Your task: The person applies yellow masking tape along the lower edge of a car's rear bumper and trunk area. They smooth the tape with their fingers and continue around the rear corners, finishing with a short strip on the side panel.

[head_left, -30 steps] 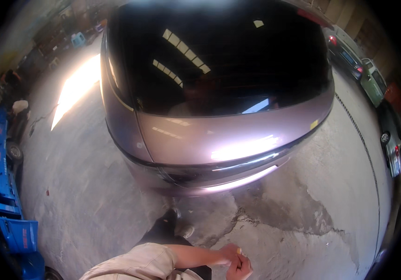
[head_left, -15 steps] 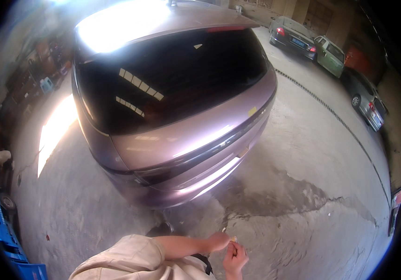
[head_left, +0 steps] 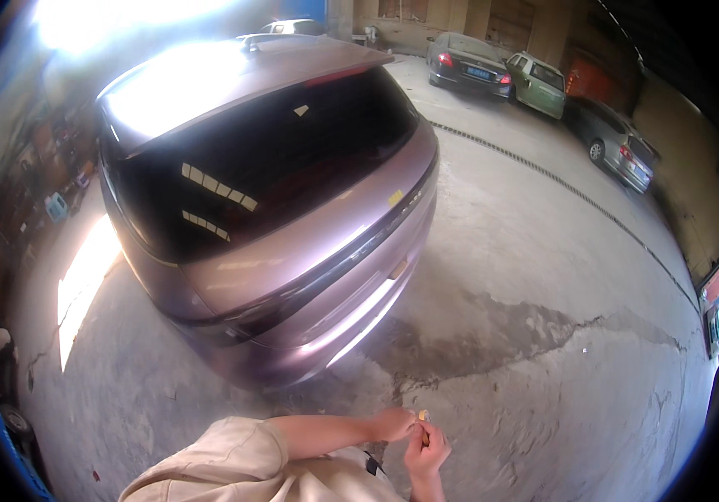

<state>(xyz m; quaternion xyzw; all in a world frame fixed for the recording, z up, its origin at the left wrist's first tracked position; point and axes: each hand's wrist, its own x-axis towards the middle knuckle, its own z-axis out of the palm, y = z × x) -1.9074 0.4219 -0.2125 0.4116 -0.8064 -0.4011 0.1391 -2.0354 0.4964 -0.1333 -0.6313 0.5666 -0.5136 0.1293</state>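
Observation:
My left hand (head_left: pixel 394 424) and my right hand (head_left: pixel 428 450) meet low in front of my body. A small yellow and whitish piece (head_left: pixel 424 415) pokes up from the closed fingers of my right hand; its kind is too small to tell. Fingers of my left hand are curled close beside it, and what they hold, if anything, is hidden. Ahead of me stands the rear of a pinkish-purple car (head_left: pixel 292 284), apart from both hands. A small yellow patch (head_left: pixel 395 197) sits on its tailgate below the dark rear window (head_left: pixel 276 159).
Cracked concrete floor (head_left: pixel 527 393) surrounds the car, with a drain grate (head_left: pixel 543 171) crossing it on the right. A dark car (head_left: pixel 472 67), a green car (head_left: pixel 539 86) and a silver car (head_left: pixel 614 142) are parked at the far right. Clutter, including a light-blue jug (head_left: pixel 56 207), lines the left side.
My view has turned to the right, so the car sits further left. My hands remain together, and the yellow and whitish piece shows more plainly above the fingers.

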